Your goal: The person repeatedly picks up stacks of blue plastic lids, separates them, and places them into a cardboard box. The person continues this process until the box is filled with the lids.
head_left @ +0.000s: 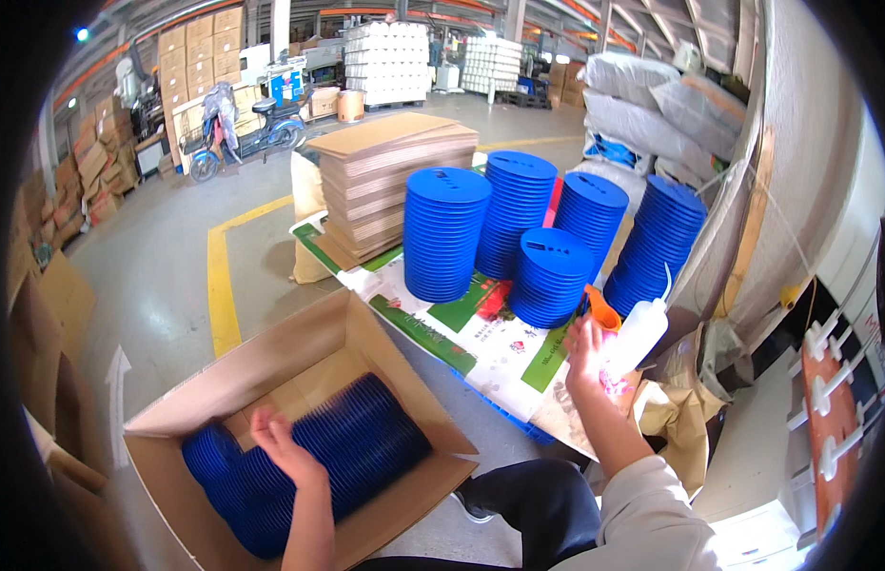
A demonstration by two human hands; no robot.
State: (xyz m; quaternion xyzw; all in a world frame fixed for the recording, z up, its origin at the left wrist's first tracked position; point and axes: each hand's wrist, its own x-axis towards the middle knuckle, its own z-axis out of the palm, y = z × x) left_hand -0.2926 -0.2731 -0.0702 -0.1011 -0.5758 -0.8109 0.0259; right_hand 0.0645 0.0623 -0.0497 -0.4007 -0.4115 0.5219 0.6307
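Evenly blue | thin round discs [362, 438] | ridged rows | inside brown carton [271, 364]

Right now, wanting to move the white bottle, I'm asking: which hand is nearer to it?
Right: the right hand is just left of the white bottle; whether they touch is unclear. The left hand is farther away, over the open cardboard box with blue discs.

Blue scooter [286, 129] parked nr brn cartons [200, 48], wht pallet stack [385, 59] to R.
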